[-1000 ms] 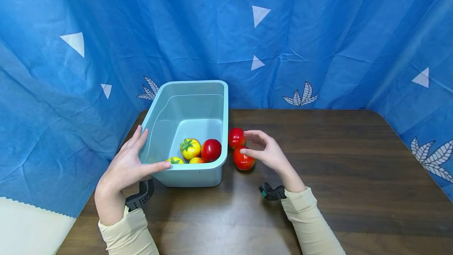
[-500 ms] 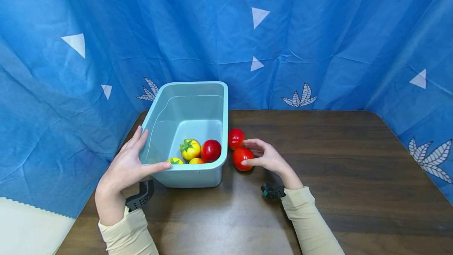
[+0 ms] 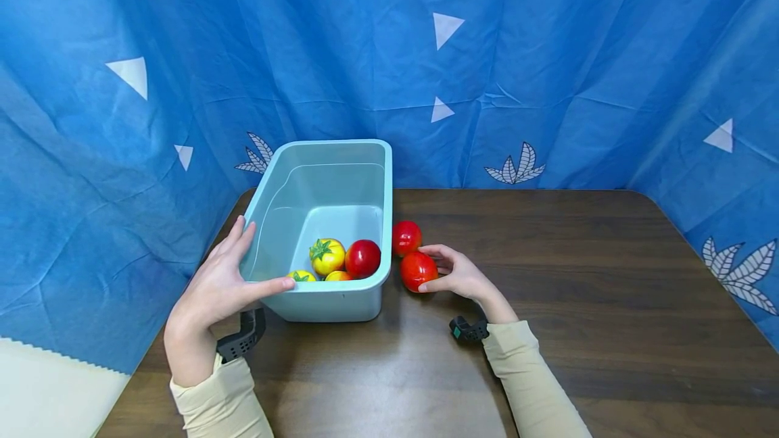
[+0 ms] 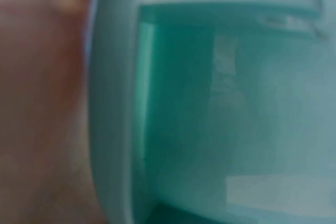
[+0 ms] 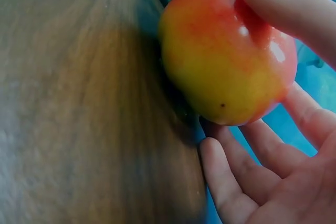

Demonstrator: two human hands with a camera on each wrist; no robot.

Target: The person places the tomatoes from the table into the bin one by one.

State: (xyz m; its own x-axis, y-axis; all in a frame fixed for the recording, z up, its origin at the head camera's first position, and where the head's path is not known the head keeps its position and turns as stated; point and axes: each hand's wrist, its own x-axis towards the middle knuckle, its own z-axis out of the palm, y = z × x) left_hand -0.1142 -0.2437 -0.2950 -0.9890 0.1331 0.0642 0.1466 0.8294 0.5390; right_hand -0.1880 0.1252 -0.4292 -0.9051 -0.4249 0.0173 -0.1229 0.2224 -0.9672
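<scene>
My left hand [image 3: 213, 282] rests at the near left corner of a light blue plastic bin [image 3: 387, 222], thumb on the front rim and fingers stretched out along the left side. Right of the bin, my right hand [image 3: 459, 276] holds a glossy red tomato [image 3: 418, 272] between thumb and fingers. In the right wrist view this tomato [image 5: 226, 61] shows a yellowish underside close to the table, with the thumb across its upper side. Just behind it lies a second red fruit [image 3: 406, 238]. The left wrist view shows only the bin's wall and rim [image 4: 113, 103] closely, blurred.
Inside the bin, near its front, lie a yellow tomato [image 3: 327, 256], a dark red fruit [image 3: 363, 258], another yellow one [image 3: 301, 276] and an orange one [image 3: 338, 276]. A dark wooden table [image 3: 548, 276] extends right. Behind hangs a blue curtain [image 3: 389, 53].
My right hand has come slightly nearer and lower, and its thumb and fingers have closed around the nearer red tomato. The left hand and the bin stay in place.
</scene>
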